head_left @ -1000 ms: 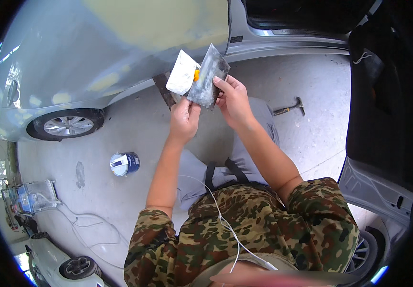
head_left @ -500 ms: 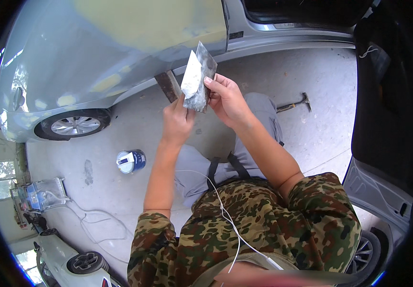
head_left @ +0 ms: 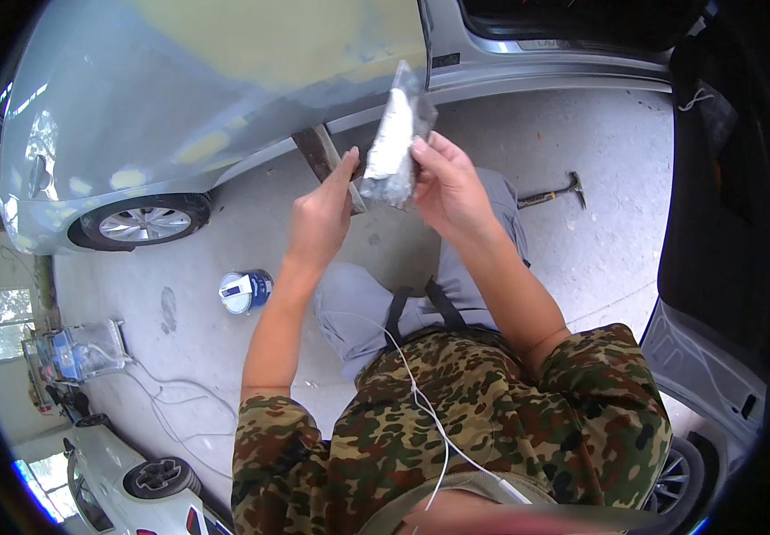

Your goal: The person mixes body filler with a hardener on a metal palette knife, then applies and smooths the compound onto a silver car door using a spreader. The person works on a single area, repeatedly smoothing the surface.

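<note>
My right hand (head_left: pixel 445 183) grips a grey, smeared flat plate (head_left: pixel 385 192) with a white triangular piece (head_left: pixel 393 134) lying over it, its thumb on the plates; both are motion-blurred. My left hand (head_left: pixel 322 209) is just left of them, open, its fingers stretched upward near the plates' edge and not wrapped round them. Behind the hands a dark flat bar (head_left: pixel 312 148) sits at the sill of a silver car (head_left: pixel 224 71), whose panel has pale yellow patches.
A hammer (head_left: pixel 563 192) lies right of my legs. A blue-and-white can (head_left: pixel 245 292) stands on the floor (head_left: pixel 171 348) at left, with hoses beside a clear-sided machine (head_left: pixel 86 348). An open car door (head_left: pixel 715 223) borders the right; a white car (head_left: pixel 108 473) is lower left.
The white piece, earlier apart from the grey plate, now overlaps it. My left hand has released the pieces and moved left; my right hand has shifted right with them.
</note>
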The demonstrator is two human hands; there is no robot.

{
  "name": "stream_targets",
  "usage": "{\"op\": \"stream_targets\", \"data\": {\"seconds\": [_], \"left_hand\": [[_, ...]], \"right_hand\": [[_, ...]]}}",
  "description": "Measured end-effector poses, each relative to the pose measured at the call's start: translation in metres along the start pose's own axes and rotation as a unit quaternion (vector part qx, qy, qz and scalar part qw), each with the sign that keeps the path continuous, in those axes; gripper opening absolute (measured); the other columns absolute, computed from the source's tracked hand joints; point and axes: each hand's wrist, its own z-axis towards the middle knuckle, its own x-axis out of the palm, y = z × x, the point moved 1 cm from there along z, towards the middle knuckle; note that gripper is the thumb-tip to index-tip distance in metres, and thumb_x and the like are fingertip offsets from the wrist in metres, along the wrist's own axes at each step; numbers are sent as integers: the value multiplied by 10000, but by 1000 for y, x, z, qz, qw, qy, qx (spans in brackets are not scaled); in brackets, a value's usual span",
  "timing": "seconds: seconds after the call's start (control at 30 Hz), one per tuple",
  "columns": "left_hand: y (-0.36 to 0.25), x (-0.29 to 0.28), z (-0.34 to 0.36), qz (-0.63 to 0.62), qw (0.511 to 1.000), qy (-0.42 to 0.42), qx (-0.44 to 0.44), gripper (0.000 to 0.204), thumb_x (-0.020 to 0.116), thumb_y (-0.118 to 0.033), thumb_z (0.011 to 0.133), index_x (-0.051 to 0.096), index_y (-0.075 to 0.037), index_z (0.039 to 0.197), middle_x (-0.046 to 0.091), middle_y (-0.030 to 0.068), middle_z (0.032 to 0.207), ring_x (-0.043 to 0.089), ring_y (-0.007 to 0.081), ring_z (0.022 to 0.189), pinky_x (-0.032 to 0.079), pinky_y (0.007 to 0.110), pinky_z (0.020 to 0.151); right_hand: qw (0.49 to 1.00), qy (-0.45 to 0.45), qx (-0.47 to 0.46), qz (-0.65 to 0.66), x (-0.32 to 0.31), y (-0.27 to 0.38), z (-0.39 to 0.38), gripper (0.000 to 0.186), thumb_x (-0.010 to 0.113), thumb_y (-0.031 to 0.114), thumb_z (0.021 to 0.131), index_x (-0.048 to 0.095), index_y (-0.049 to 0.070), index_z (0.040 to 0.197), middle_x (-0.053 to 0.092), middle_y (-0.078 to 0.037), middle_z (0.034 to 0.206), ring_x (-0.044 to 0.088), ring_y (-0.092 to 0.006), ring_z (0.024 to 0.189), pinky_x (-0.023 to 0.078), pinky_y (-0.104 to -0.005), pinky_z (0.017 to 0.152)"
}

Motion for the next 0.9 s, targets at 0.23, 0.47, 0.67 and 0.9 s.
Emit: {"op": "stream_targets", "data": {"seconds": [0.23,0.47,0.67,0.9], "left_hand": [[17,34,-67,-257,922,-5,-289,137,589,-128,1044,628,-18,972,545,2,712,470,67,646,379,241,588],[-4,41,-83,-658,674,-158,-295,237,614,-154,1051,636,37,1190,681,42,1006,656,110,926,559,291,853],[-22,26,-79,-668,680,-111,-282,307,608,-164,1056,616,62,1263,703,83,1041,700,141,872,611,306,783],[-8,11,-74,-662,671,-176,-284,295,586,-169,1068,611,63,1248,717,101,1051,714,157,881,612,320,784]], "right_hand": [[978,-141,-79,-131,-36,48,-40,207,583,158,1058,649,10,1186,722,-54,1109,690,-127,998,550,-302,900],[970,-124,-129,-162,-24,50,-13,227,597,89,1040,621,-2,1247,709,-77,1162,700,-162,1017,575,-354,905],[986,-29,-107,-123,26,32,4,235,583,64,1039,619,-36,1248,703,-115,1194,698,-199,1063,579,-378,937],[893,5,-104,-438,58,-3,-3,110,658,32,988,721,-25,1057,712,-57,952,567,-111,789,495,-277,718]]}}
